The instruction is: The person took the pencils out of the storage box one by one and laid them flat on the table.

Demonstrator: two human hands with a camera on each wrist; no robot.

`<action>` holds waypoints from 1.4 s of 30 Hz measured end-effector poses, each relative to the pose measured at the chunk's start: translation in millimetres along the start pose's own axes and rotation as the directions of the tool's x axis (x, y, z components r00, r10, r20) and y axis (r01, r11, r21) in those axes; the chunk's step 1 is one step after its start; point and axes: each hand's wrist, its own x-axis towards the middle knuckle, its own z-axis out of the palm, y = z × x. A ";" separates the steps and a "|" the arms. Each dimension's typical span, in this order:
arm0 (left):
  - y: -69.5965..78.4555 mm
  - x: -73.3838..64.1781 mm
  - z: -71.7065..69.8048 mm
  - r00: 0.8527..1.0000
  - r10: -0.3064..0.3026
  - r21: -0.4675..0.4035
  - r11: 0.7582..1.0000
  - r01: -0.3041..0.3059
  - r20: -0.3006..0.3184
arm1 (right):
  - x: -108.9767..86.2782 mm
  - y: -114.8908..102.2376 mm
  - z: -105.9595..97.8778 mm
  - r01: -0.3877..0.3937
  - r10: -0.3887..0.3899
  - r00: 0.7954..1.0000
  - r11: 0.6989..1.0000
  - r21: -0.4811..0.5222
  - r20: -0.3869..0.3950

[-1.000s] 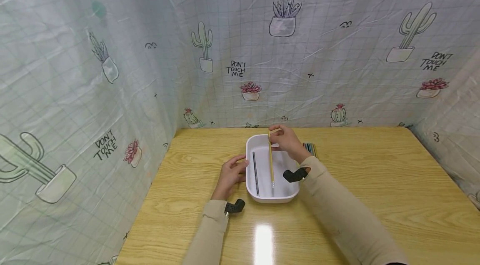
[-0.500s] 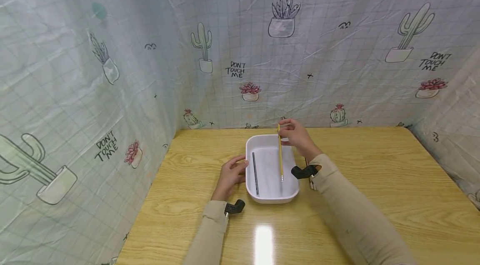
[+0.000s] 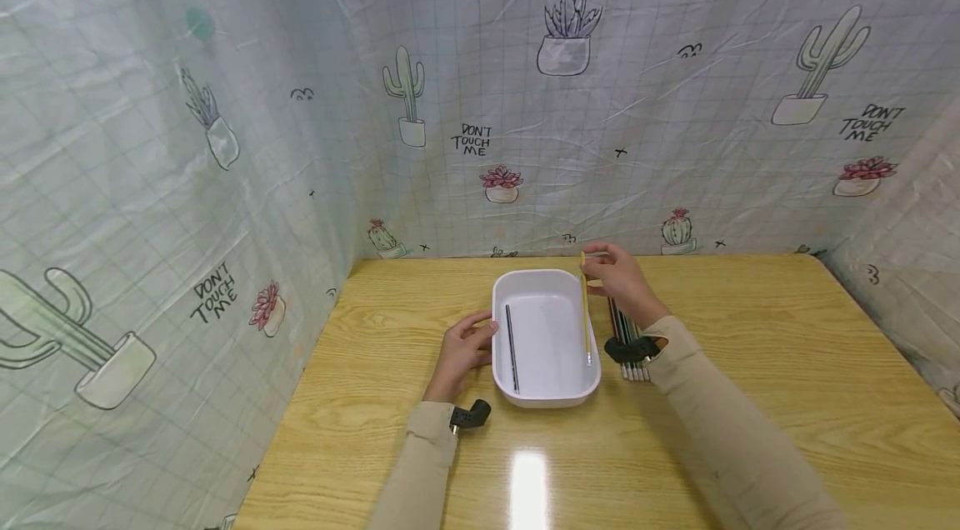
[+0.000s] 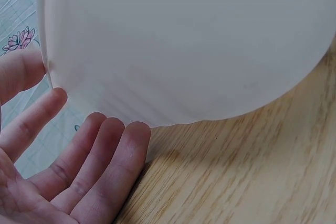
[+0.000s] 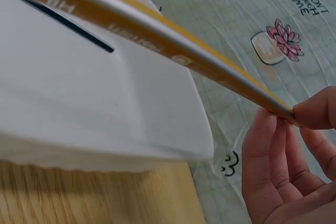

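Note:
A white plastic container (image 3: pixel 547 401) stands on the table. My left hand (image 3: pixel 459 351) holds its left wall, thumb at the rim and the other fingertips against the outside, as the left wrist view shows. My right hand (image 3: pixel 621 282) pinches one end of a yellow pencil (image 3: pixel 586 313) between thumb and fingertips. That pencil, marked HB in the right wrist view, overlaps the container's right wall, its silvery end toward me. Inside the container, along the left side, lies a black pencil (image 3: pixel 512 351).
Right of the container, several pencils (image 3: pixel 634 373) lie side by side on the wooden table (image 3: pixel 750 363), partly hidden by my right wrist and its black camera mount (image 3: pixel 632 349). A curtain (image 3: pixel 480 38) printed with cacti hangs behind the table.
My right hand has carried the yellow pencil rightward, from over the container's middle to its right wall, uncovering more of the pencils on the table. The left hand has stayed put.

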 end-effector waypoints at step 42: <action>1.3 0.6 2.2 1.000 0.014 -0.020 1.000 -0.014 0.004 | 1.3 80.4 -79.4 -0.141 0.129 0.982 0.987 -0.081 -0.138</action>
